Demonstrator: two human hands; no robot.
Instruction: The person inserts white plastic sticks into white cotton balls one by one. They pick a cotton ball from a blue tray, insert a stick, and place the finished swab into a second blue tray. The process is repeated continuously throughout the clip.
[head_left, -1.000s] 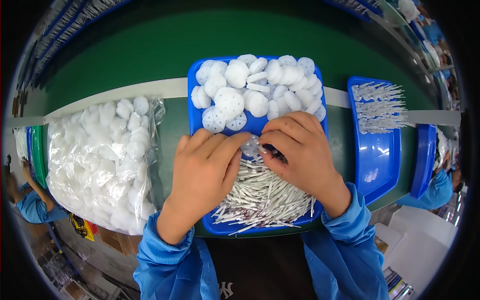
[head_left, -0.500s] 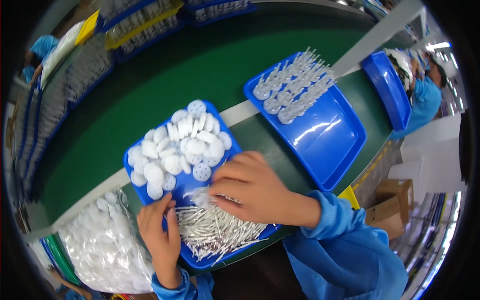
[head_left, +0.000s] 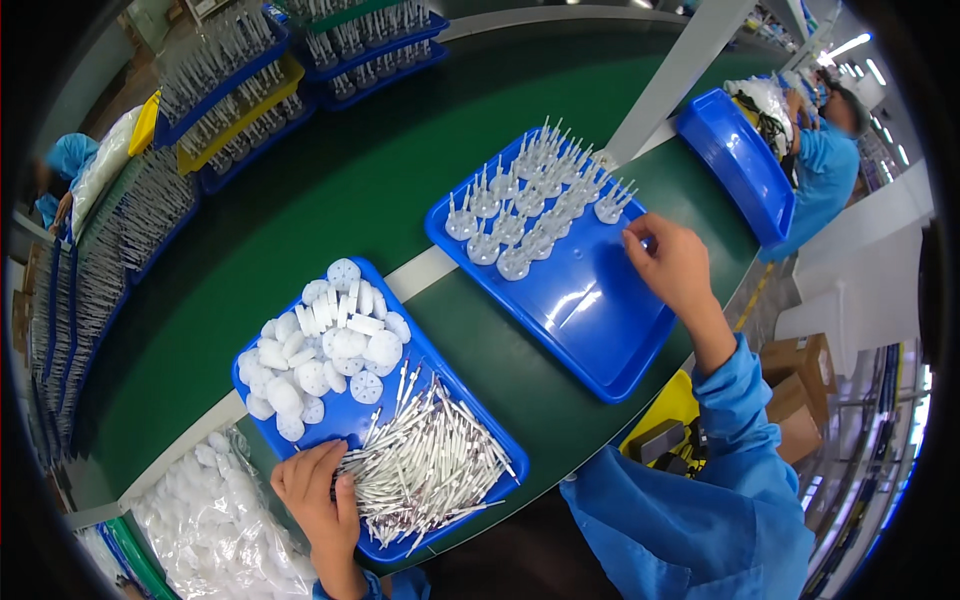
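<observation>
My right hand (head_left: 676, 266) is over the right-hand blue tray (head_left: 590, 330), fingers curled and slightly apart, with nothing visible between them. Just beyond its fingertips stands a white disc with thin upright sticks (head_left: 613, 207). Several similar stick-fitted discs (head_left: 515, 228) stand in rows in that tray's far half. My left hand (head_left: 318, 492) rests at the near left edge of the other blue tray (head_left: 425, 350), thumb apart from its bent fingers. Its fingertips are beside a heap of thin white sticks (head_left: 430, 470). Loose white discs with small holes (head_left: 325, 350) fill this tray's far part.
A clear bag of white discs (head_left: 215, 515) lies left of the near tray. Stacked trays of stick-fitted discs (head_left: 235, 110) line the far left. A blue tray (head_left: 740, 165) and another person (head_left: 825, 165) are at far right. Cardboard boxes (head_left: 800, 375) stand right.
My right hand has moved from the stick heap to the right-hand tray, where a stick-fitted disc now stands beside it. My left hand stays by the stick heap. The whole view has shifted.
</observation>
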